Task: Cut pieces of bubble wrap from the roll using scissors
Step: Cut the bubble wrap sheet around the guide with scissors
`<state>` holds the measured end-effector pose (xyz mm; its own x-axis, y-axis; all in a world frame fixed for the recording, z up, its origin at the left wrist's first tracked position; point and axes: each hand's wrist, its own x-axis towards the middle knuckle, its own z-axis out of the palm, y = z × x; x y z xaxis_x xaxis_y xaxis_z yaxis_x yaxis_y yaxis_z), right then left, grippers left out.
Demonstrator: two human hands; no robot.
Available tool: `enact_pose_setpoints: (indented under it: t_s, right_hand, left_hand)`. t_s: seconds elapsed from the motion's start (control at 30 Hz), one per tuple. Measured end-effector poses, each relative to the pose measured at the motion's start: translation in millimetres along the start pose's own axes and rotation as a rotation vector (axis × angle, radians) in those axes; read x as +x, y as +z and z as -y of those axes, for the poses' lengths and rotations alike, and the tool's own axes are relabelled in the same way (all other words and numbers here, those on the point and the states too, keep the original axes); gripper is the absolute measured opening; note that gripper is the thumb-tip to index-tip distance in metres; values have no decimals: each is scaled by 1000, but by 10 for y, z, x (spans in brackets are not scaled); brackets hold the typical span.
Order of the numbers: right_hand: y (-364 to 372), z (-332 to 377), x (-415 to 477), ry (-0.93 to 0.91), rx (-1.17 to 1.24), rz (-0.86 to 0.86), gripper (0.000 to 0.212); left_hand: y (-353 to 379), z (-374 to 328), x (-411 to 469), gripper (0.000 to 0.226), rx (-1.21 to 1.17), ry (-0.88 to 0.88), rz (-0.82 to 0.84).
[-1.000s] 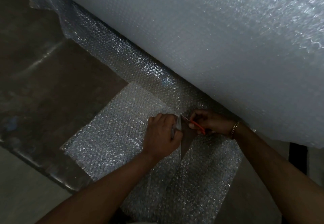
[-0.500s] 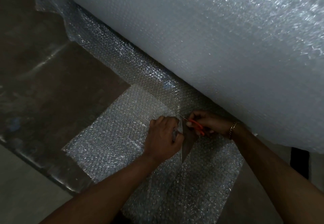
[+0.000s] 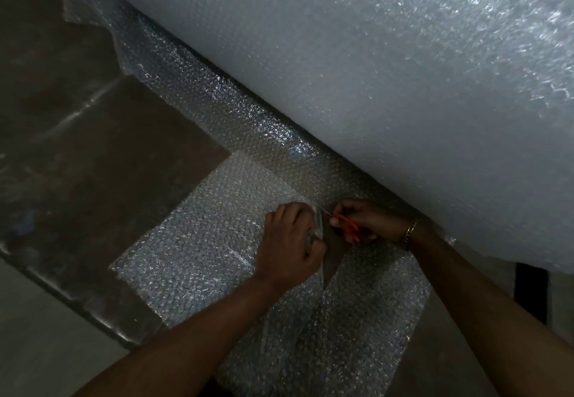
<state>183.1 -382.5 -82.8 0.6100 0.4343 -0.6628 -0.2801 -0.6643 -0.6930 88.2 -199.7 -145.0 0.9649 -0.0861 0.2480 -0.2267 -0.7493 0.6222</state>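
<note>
You had the scissors [image 3: 346,226] in your right hand [image 3: 369,221], fingers clenched through the orange handles, with the thin blades pointing toward the big bubble wrap roll [image 3: 372,70] that lay across the far side of the worktop [image 3: 93,148]. Your left hand [image 3: 289,247] sat just beside the blades, its fingers [image 3: 306,210] pinched shut on the cut edge of the bubble wrap sheet [image 3: 202,241], the piece spread flat on the near side of the roll. The slit ran from the near edge of the sheet up toward the roll, leaving a dark wedge of bare worktop between the left piece and the right strip [image 3: 372,303]. The main risk, as I judged it, was your left fingertips: they were almost touching the blades, so one snip taken without looking could have nicked them. A second risk was the cut line; with the film gathered in your grip rather than pulled flat, the blades could have chewed or wandered, giving a ragged edge instead of a clean one. The tips were also close under the roll, where the sheet met it, so pushing on could have caught the next layer on the roll and spoiled it. The light was dim and the blades too fine to read, so I could not tell whether they were open or closed at that moment, and that uncertainty itself argued for caution.
</note>
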Motion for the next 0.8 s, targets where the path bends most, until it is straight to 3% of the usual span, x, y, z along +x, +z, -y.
enact_pose_setpoints:
  t_s: [0.8]
  right_hand:
    - [36, 133, 54, 4, 26, -20, 17]
  left_hand:
    - [27, 22, -7, 31, -28, -38, 30]
